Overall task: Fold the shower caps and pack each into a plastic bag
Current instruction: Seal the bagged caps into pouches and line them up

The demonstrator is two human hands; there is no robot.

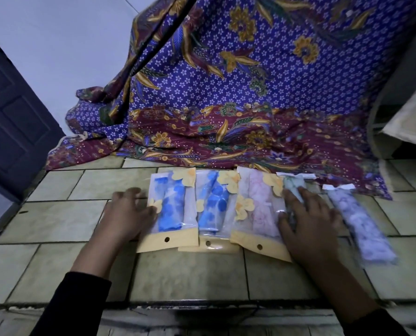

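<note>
left hand [127, 212] flat, fingers relaxed, touching first blue bag [170, 207], two left of pink bag [260, 209] | right hand [308, 219] spread, pressing green bag [291, 187] just right of it | probably straightening the row

The packed bags [168, 209] are clear, glossy plastic catching the light. The left three have matt yellow headers [175, 240] that look like card. The shower caps [213, 204] inside seem thin and crinkled. The counter [56, 221] is matt, mottled tile. The printed cloth [226, 93] behind is soft and creased, and the panelled door [13, 117] far left looks smooth-painted.
</note>
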